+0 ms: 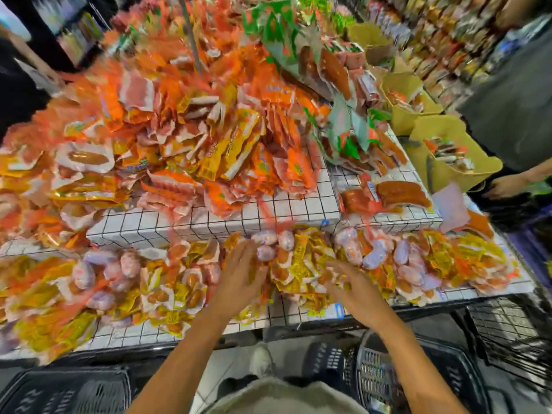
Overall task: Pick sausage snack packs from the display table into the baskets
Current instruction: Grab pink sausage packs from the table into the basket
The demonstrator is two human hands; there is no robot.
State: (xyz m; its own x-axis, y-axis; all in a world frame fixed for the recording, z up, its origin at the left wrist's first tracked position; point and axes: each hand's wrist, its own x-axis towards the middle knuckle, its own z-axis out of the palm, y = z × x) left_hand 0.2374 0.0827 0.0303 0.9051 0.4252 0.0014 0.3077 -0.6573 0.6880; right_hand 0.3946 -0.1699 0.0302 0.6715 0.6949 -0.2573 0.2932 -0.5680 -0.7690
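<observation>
Orange, yellow and white sausage snack packs (185, 150) lie heaped on a tiered display table (209, 222) with a white grid cover. On the lower tier, yellow packs (301, 264) and pale sausage packs (268, 239) lie in a band. My left hand (242, 273) hovers over this band with fingers spread, holding nothing. My right hand (349, 286) is beside it to the right, also spread over the yellow packs. Black baskets stand on the floor below: one at lower left (65, 389), one at lower right (379, 380). The frame is motion-blurred.
Yellow bags (442, 162) holding packs stand at the table's right side. Another person's hand (504, 186) and dark clothing are at far right. A black wire basket (513, 333) sits right of the table. Shelves of goods line the back right. My shoe (261, 360) is on the floor.
</observation>
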